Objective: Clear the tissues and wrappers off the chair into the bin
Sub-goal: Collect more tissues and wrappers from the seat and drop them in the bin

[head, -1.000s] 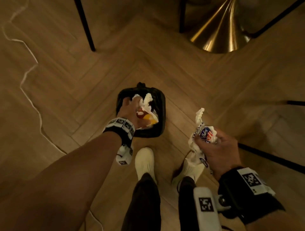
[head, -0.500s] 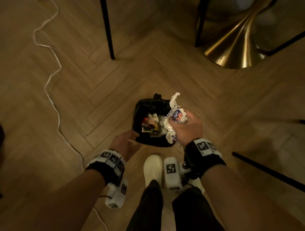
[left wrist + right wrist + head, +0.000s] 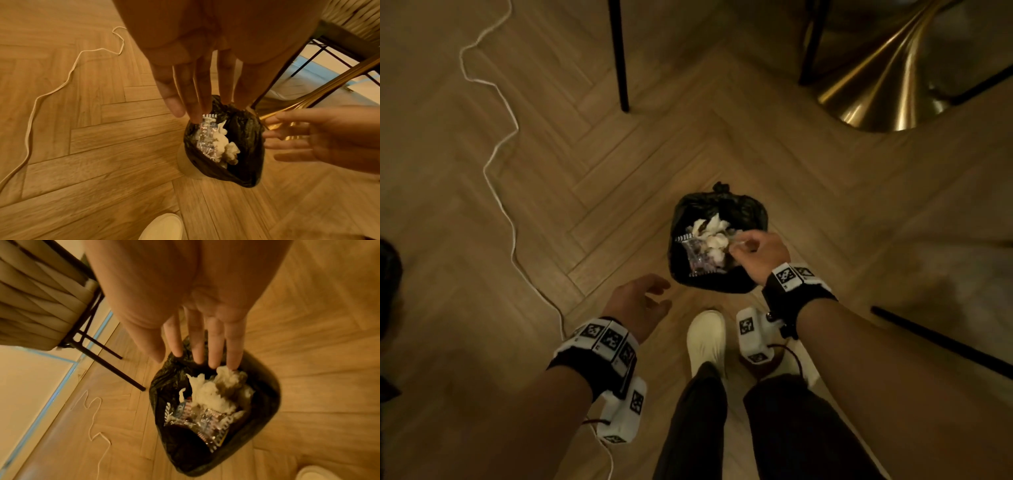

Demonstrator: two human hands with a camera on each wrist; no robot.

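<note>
Landmark: bin (image 3: 719, 240), black-lined, on wood floor, just ahead of white shoe (image 3: 705, 339).
Tissues (image 3: 710, 231): in bin, piled at far side, top near rim.
Wrappers (image 3: 197, 420): in bin, near side, under/beside tissues.
Risk 1: pile sits high; light tissue could roll over rim if a finger brushes it on the way out.
Risk 2: liner (image 3: 242, 129) loose & crumpled; a snagged finger might drag it or tip bin.
Risk 3: white cord (image 3: 500, 161) on floor left of bin; trip hazard when turning to chair.
Risk 4: chair seat not in head view, so can't tell if any litter is left there.
R hand (image 3: 760, 251): over bin's right rim, palm down. Grip apart per wrist view, fingers straight, tips just above tissues, nothing held.
L hand (image 3: 640, 305): near-left of bin, off the rim. Grip apart, fingers extended, empty.
</note>
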